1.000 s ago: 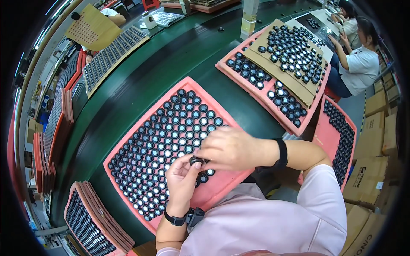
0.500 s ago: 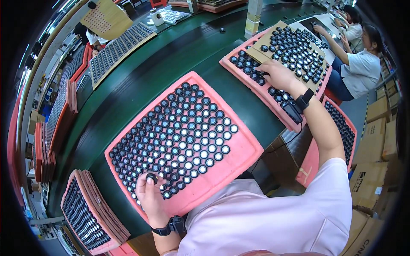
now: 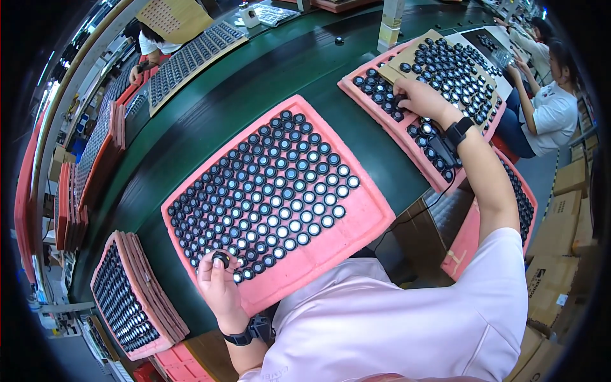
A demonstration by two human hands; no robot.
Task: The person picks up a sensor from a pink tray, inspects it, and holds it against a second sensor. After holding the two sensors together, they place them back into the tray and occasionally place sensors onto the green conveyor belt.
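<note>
My left hand point(image 3: 219, 290) is closed, pinching a small round black part point(image 3: 220, 258) between thumb and fingers over the lower left corner of a pink foam tray point(image 3: 318, 264). Rows of the same kind of parts, black rings with pale or bluish centres, fill most of that tray. At the upper right, my right hand point(image 3: 425, 102) reaches over a second pink tray point(image 3: 351, 89) beside a brown cardboard sheet point(image 3: 396, 69). Its fingertips are closed on a dark round part point(image 3: 400, 102), partly hidden by the fingers. Loose parts lie on the sheet and around my hand.
Both trays rest on a green conveyor belt point(image 3: 267, 79). Stacked pink trays point(image 3: 153, 293) stand at lower left, another loaded sheet point(image 3: 191, 63) at upper left. A post point(image 3: 390, 25) rises behind the right tray. Co-workers sit at right; cardboard boxes point(image 3: 554, 274) line that side.
The whole view has shifted slightly. Both my hands keep nearly the same places, the left one still pinching its part. The near co-worker's raised arm at right has come down.
</note>
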